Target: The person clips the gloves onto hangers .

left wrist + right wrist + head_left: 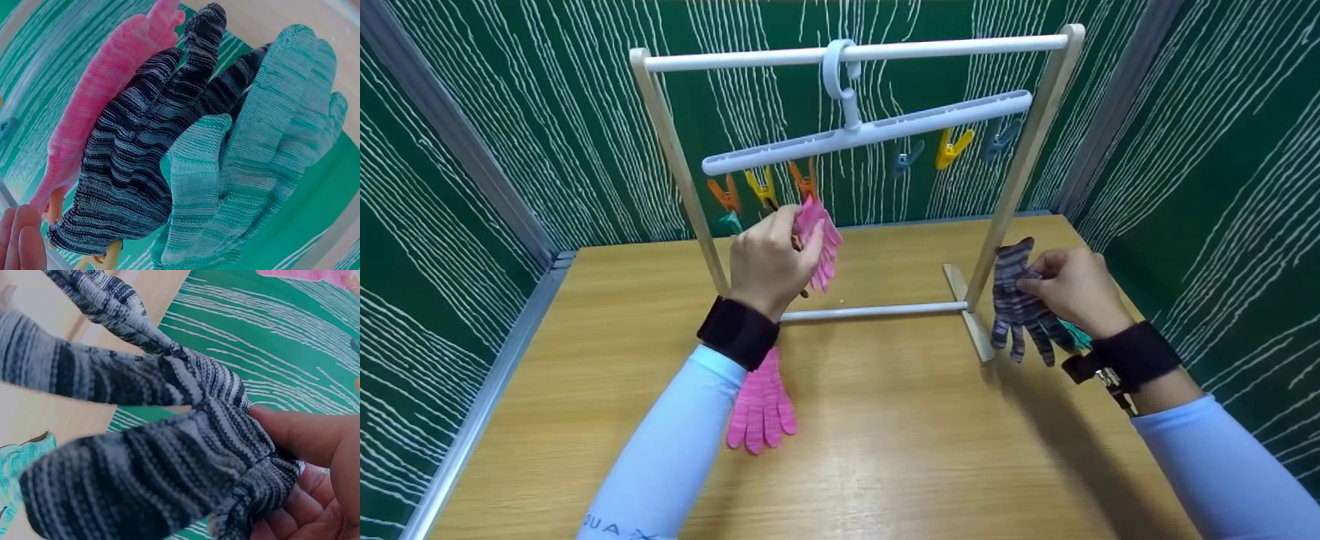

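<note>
My right hand (1076, 289) pinches a black-and-grey striped glove (1014, 289) near its cuff, its fingers dangling beside the stand's right leg. My left hand (772, 259) is raised by the hanging pink glove (819, 240); its fingertips (25, 239) are right at that glove's cuff. An orange clothespin (804, 180) holds the pink glove. Beside it, a second striped glove (135, 152) hangs from a yellow clothespin (761, 186), mostly hidden by my hand in the head view. A teal glove (264, 152) hangs by the leftmost orange clothespin (725, 195).
The pale blue hanger (862, 136) tilts down to the left on the rack's top bar (945, 49). Two blue-grey clothespins and a yellow clothespin (952, 148) hang at its right. Another pink glove (763, 409) lies on the table; a green glove (1078, 335) lies behind my right hand.
</note>
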### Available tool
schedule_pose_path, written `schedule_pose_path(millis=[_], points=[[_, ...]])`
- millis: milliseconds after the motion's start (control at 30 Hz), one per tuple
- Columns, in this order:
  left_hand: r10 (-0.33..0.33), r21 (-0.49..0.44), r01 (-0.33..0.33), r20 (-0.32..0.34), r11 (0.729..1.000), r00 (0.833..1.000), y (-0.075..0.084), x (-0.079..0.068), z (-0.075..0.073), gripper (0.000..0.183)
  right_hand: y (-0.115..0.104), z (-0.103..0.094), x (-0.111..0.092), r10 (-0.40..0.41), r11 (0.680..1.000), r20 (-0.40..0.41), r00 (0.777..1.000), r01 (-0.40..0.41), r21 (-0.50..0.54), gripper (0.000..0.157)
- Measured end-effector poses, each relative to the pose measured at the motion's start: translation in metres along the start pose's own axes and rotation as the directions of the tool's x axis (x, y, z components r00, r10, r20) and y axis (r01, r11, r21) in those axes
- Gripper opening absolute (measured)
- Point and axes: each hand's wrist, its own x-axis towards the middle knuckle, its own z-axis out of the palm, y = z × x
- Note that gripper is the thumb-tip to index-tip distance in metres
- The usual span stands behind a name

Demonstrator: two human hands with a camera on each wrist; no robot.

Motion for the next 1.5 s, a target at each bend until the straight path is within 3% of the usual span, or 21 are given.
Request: schedule_pose_path(millis=[333,633,933,1333,1500], points=[[0.042,-0.061,-0.041,0.022,0.997,0.999,0.009,-0.001,0.005,0.022,-0.019,-0.001,-0.005,-0.044,0.999,-0.042,0.998,0.045,0.029,0.010],[-0.038,-0.116,0.051,0.111,0.992,0.993,0.018,-0.002,0.007,0.028,-0.031,0.006,-0.005,-0.069,0.996,-0.078,0.995,0.073,0.059,0.010],[-0.038,-0.172,0.069,0.175,0.983,0.984,0.022,-0.003,0.011,0.032,-0.046,0.012,-0.004,-0.109,0.985,-0.101,0.989,0.122,0.125,0.011],[-0.081,-0.234,0.160,0.315,0.959,0.946,0.029,-0.005,0.017,0.047,-0.066,0.023,-0.001,-0.183,0.954,-0.144,0.973,0.211,0.214,0.011],[-0.089,-0.293,0.208,0.372,0.933,0.924,0.029,-0.006,0.020,0.052,-0.075,0.029,0.002,-0.197,0.937,-0.156,0.968,0.233,0.261,0.012]])
